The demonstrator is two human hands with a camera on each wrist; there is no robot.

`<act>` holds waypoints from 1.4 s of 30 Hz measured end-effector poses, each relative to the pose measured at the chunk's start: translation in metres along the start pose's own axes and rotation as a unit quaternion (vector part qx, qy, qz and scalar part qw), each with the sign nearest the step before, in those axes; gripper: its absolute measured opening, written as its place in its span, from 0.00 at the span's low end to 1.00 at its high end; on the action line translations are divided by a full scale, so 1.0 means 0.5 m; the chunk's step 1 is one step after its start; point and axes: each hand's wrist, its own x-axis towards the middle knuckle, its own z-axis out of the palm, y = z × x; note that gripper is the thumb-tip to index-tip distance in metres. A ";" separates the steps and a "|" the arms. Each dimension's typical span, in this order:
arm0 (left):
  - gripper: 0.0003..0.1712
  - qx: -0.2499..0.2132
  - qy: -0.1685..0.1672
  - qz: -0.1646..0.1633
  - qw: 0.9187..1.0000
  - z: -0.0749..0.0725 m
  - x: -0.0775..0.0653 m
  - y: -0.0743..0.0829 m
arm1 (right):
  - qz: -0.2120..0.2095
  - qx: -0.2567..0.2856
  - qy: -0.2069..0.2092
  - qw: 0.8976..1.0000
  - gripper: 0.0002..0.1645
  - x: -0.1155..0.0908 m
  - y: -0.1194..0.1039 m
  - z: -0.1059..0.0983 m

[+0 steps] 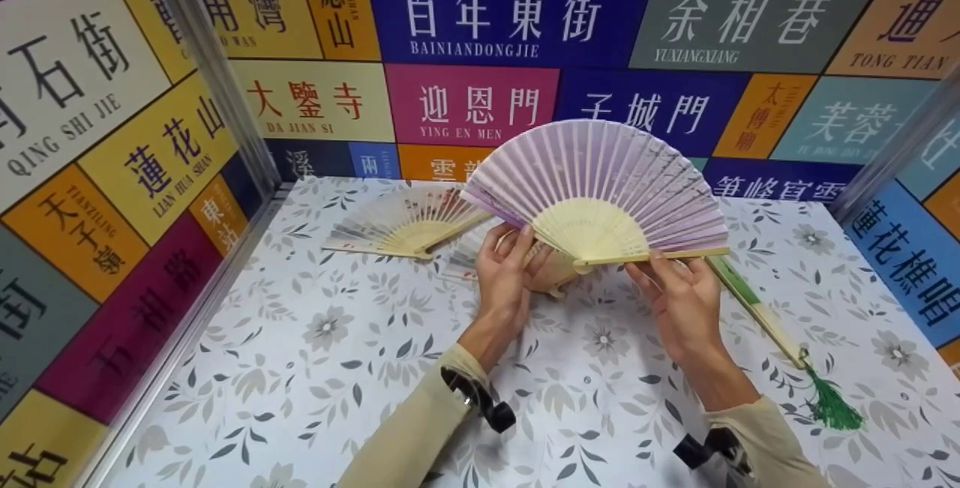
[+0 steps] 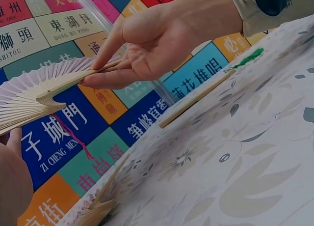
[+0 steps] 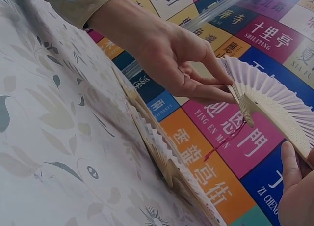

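A lilac folding fan [image 1: 592, 173] with pale wooden ribs is spread wide, held up above the table in both hands. My left hand [image 1: 504, 278] pinches its left edge between thumb and fingers. Along the lower right guard stick, my right hand [image 1: 684, 300] pinches the other side, thumb on top and fingers beneath. The right wrist view shows a thin pink-red tassel [image 3: 225, 140] hanging near the fan's pivot. Behind the left hand, a second open fan [image 1: 551, 270] lies on the table, partly hidden by that hand and the lilac fan.
Farther left, another open fan [image 1: 409, 229] with red and grey prints lies on the floral tablecloth [image 1: 330, 398]. To the right is a folded fan [image 1: 757, 308] with a green tassel [image 1: 836, 402]. Colourful panels with place names [image 1: 510, 8] stand behind and at both sides.
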 end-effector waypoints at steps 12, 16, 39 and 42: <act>0.17 -0.012 0.019 -0.001 1.000 0.003 -0.002 0.000 | -0.004 0.000 0.001 1.000 0.29 -0.001 0.003 0.001; 0.16 -0.025 0.029 -0.006 0.999 0.004 -0.002 0.000 | -0.003 -0.005 0.002 1.000 0.30 -0.002 0.005 0.002; 0.17 -0.042 0.070 0.005 0.997 0.012 -0.008 0.005 | 0.009 0.004 -0.003 1.000 0.30 -0.011 0.017 0.011; 0.16 -0.048 0.080 0.017 0.996 0.014 -0.009 0.004 | 0.007 0.002 0.001 1.000 0.30 -0.013 0.017 0.013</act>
